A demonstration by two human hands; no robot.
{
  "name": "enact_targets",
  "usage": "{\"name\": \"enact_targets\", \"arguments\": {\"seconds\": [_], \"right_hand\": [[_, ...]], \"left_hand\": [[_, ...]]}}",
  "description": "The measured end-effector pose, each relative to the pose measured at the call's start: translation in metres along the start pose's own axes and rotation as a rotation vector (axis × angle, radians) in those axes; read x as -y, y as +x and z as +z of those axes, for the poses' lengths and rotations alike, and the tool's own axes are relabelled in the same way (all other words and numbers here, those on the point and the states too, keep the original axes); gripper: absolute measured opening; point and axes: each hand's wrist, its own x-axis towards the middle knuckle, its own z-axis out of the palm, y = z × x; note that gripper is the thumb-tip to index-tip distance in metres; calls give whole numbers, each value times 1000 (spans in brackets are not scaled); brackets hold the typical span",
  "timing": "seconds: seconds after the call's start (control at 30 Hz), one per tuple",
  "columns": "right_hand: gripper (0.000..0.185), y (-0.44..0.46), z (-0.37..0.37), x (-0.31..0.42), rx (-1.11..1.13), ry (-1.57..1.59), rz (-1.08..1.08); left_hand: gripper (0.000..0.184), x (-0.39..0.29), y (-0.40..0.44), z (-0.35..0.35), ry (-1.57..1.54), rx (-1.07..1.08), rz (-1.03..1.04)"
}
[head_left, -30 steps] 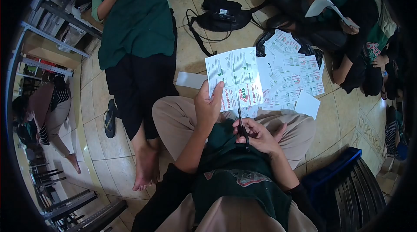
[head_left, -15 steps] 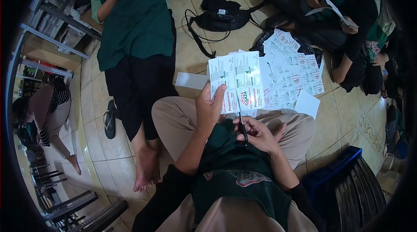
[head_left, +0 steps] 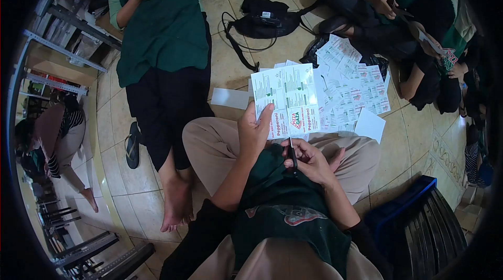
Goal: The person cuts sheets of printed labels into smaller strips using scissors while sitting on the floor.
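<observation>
My left hand (head_left: 255, 125) grips the left edge of a sheet of printed labels (head_left: 285, 91), its thumb on top. Red "Pepperoni" and "Pizza Gaza" print runs along the sheet's near part, green print farther up. In my right hand (head_left: 309, 159) is a pair of scissors (head_left: 293, 159) with dark handles. Its blades point away from me, at the sheet's near edge. How far the blades are parted is too small to tell. Just beyond the sheet, a pile of similar printed labels (head_left: 353, 89) spreads over the floor.
A blank white sheet (head_left: 230, 98) lies left of the labels, another white piece (head_left: 370, 125) right. A black bag (head_left: 270, 20) with straps is farther off. One person (head_left: 162, 34) sits at left, others at upper right. A blue-rimmed crate (head_left: 403, 201) stands at lower right.
The sheet and my hands have barely shifted; the scissors now sit slightly lower at the sheet's near edge. At upper right, a co-worker's hands and paper have moved.
</observation>
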Motion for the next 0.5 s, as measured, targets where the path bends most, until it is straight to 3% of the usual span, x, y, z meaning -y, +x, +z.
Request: {"name": "enact_targets", "arguments": {"seconds": [0.37,0.43,0.47,0.5], "right_hand": [[57,0,-4,-24,-160,-80,-276],[62,-1,0,-10,-148,-160,-201],[69,-1,2,-6,-159,-150,-162],[71,0,-2,-20,-136,-192,-270]], "left_hand": [[20,-1,-3,4,-37,-11,1],[21,8,-4,2,-128,-52,-28],[22,19,-3,-8,13,-55,-95],[23,21,-6,-11,-37,-79,-162]]}}
